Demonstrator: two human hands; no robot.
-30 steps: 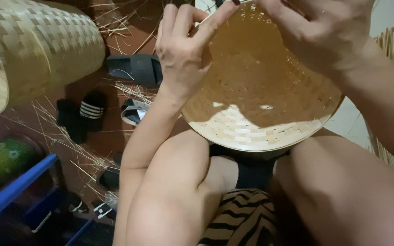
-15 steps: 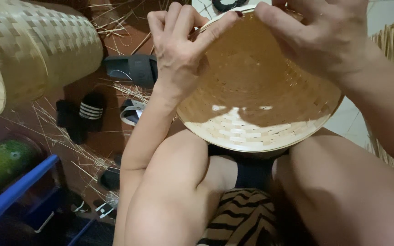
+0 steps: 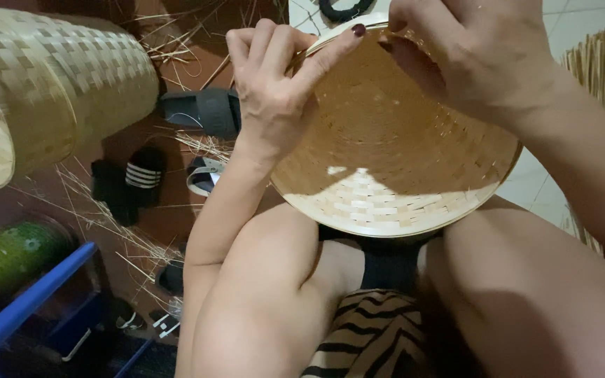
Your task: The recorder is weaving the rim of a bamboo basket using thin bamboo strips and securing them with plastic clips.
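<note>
A round woven bamboo basket rests tilted over my knees, its open inside facing me. My left hand grips the far left part of its rim, thumb stretched along the edge. My right hand pinches the rim at the top right, fingers curled over it. A thin rim strip runs between the two hands.
A second, taller woven basket lies on its side at the upper left. Several sandals and loose bamboo slivers lie on the red floor. A blue plastic crate stands at the lower left. A bundle of bamboo strips lies at the right.
Both hands have shifted slightly along the rim and the basket has tipped a little more toward me; the view has drifted slightly.
</note>
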